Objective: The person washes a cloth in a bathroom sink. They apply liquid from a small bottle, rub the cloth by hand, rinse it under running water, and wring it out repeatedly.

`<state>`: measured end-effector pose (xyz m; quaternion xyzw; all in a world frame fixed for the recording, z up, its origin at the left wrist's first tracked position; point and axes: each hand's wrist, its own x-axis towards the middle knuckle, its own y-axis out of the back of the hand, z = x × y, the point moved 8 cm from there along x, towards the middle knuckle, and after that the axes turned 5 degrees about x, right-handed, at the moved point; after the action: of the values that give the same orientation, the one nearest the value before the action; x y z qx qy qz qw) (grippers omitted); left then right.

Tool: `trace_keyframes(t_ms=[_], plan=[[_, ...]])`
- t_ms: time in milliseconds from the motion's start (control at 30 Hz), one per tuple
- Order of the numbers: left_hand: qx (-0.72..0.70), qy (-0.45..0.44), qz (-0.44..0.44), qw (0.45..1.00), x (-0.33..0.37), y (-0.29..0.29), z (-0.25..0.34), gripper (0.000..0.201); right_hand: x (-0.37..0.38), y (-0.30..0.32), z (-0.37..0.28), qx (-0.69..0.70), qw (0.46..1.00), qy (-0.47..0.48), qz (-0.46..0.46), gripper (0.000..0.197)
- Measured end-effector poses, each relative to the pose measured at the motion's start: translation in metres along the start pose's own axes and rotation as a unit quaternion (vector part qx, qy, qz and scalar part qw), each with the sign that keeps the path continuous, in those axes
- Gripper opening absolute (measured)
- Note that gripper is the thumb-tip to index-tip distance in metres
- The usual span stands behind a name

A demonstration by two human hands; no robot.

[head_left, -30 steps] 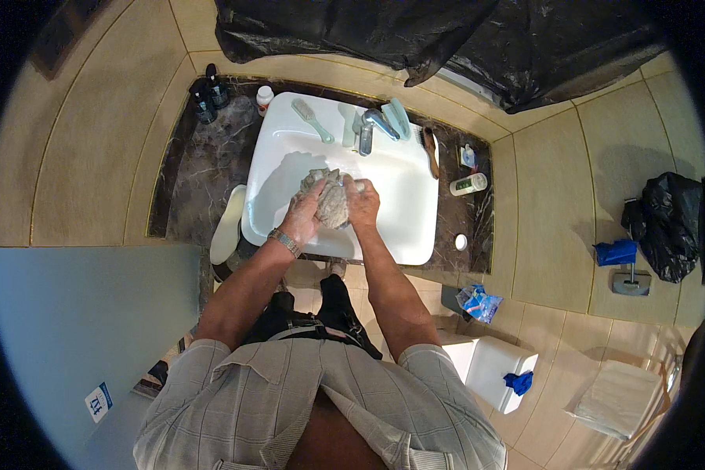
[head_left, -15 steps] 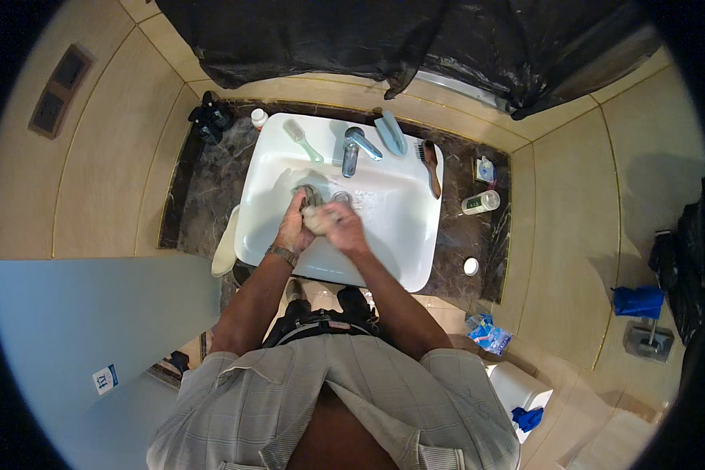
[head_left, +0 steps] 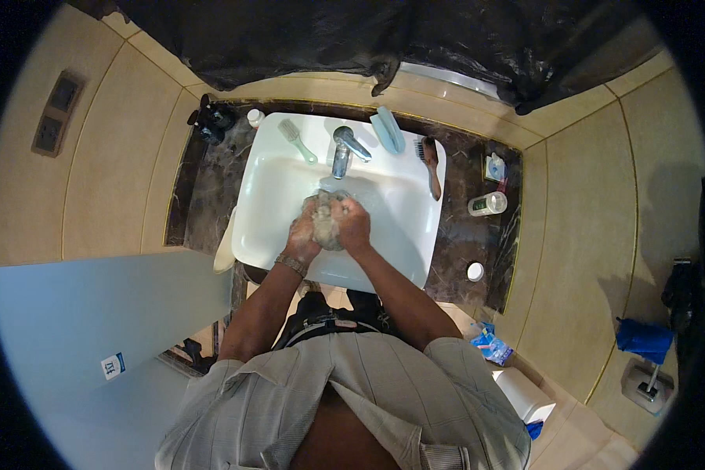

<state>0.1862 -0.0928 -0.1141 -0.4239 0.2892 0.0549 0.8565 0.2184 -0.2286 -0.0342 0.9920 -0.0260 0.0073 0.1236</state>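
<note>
Both hands are over the basin of the white sink, below the chrome faucet. Between them is a bunched, wet-looking grey cloth. My left hand, with a watch on its wrist, grips the cloth's left side. Closed on the right side of the same cloth is my right hand. Motion blurs the fingertips and hides some of the cloth's shape. The drain is covered from view by the hands and cloth.
On the sink's back ledge lie a pale green brush, a light blue folded item and a wooden-handled brush. The dark stone counter holds a bottle and a white lid. Dark bottles stand back left.
The hands have drawn level around the cloth, my right hand moving from across it to its right side. The cloth looks more spread, and the drain is now covered. The view has shifted slightly.
</note>
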Motion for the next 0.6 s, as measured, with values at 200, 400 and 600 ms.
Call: trace_keyframes(t_ms=[200,400,600], plan=[[-0.008,-0.045,-0.136,0.990,-0.003,0.005,0.007,0.040,-0.043,-0.005,-0.099,-0.016,0.983,0.180,0.035,0.030],[0.443,-0.230,-0.059,0.865,-0.035,-0.060,0.031,0.046,0.003,0.021,0.029,0.026,0.997,-0.070,0.022,0.031],[0.062,0.007,-0.045,0.997,-0.021,-0.045,0.025,0.053,-0.038,0.006,0.057,0.318,0.856,-0.363,-0.187,0.071]])
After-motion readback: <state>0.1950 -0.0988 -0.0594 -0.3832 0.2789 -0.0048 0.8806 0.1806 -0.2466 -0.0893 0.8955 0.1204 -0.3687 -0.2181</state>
